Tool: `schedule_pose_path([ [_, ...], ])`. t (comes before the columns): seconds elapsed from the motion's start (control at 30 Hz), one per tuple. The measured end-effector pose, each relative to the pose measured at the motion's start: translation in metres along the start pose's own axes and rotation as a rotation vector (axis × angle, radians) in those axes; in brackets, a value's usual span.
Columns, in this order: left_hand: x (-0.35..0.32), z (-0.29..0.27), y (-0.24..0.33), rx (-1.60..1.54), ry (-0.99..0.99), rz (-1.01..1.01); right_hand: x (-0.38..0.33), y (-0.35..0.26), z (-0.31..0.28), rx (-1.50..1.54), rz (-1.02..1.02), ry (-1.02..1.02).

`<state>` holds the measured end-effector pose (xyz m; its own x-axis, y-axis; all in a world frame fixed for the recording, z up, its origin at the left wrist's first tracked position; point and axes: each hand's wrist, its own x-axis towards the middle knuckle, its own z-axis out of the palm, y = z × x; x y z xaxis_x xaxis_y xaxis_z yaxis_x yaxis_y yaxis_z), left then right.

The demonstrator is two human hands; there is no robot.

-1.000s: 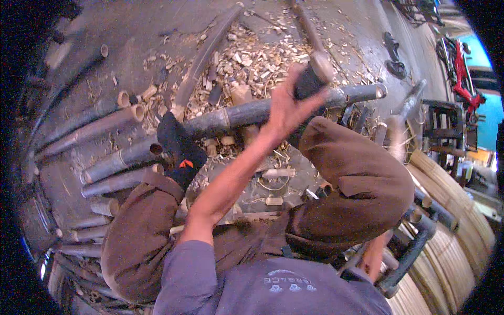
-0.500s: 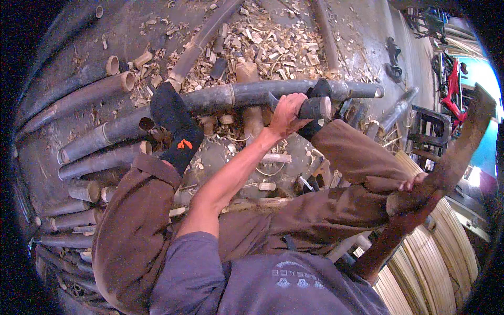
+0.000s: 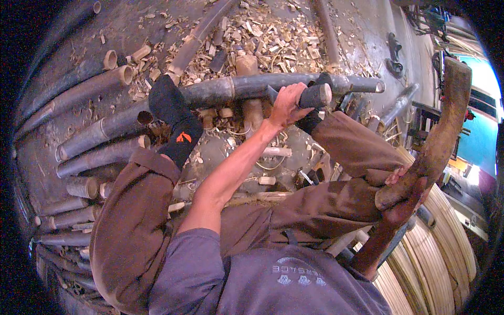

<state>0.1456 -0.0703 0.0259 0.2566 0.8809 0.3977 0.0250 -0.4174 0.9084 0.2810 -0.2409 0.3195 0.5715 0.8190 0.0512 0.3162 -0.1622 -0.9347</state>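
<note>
A long dark bamboo pole (image 3: 210,90) runs crosswise in front of me, and my black-socked feet rest against it. My left hand (image 3: 286,106) is closed round the thick handle of a chisel (image 3: 318,96). Its handle has a dark band and a pale butt pointing right; part of a grey metal blade shows left of my fingers, against the pole. At the right, my right hand (image 3: 396,177) grips the lower end of a heavy curved wooden club (image 3: 445,115), held raised and nearly upright. Where the chisel's edge meets the bamboo is hidden.
A short wooden post (image 3: 252,118) stands under the pole. Wood chips (image 3: 262,44) cover the floor beyond. Several cut bamboo lengths (image 3: 100,136) lie at the left. Bundled pale strips (image 3: 433,262) sit at the lower right, with a black sandal (image 3: 392,47) farther back.
The club has swung left and turned more upright, with my right hand shifting slightly left. My left hand and the chisel have barely moved against the pole.
</note>
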Motion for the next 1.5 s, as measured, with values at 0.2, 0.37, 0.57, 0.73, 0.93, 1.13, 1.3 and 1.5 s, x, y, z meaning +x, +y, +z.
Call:
schedule_pose_path([
  [0.2,0.024,-0.02,0.018,-0.207,0.124,-0.246,0.033,-0.061,0.02,0.441,-0.209,-0.006],
  [0.37,0.031,-0.013,0.019,-0.306,0.175,-0.254,0.072,-0.04,0.06,-0.176,-0.592,0.191],
  [0.57,0.032,-0.019,0.004,-0.174,0.281,-0.213,0.066,0.062,0.132,-0.861,-0.252,-0.195],
  [0.73,0.02,-0.016,0.014,-0.213,0.251,-0.253,0.13,-0.068,0.058,-0.616,-0.794,0.347],
  [0.93,0.018,0.003,0.015,-0.129,0.326,-0.178,0.067,0.091,0.122,-0.88,-0.372,-0.165],
  [1.13,0.005,-0.007,0.0,-0.091,0.313,-0.233,0.123,-0.023,0.05,-0.865,-0.456,0.317],
  [1.3,0.013,0.011,0.015,-0.05,0.389,-0.191,0.099,-0.024,0.039,-0.719,-0.654,0.316],
  [1.5,0.005,0.015,-0.007,-0.187,0.403,-0.379,0.041,0.101,0.112,-0.752,-0.13,-0.384],
])
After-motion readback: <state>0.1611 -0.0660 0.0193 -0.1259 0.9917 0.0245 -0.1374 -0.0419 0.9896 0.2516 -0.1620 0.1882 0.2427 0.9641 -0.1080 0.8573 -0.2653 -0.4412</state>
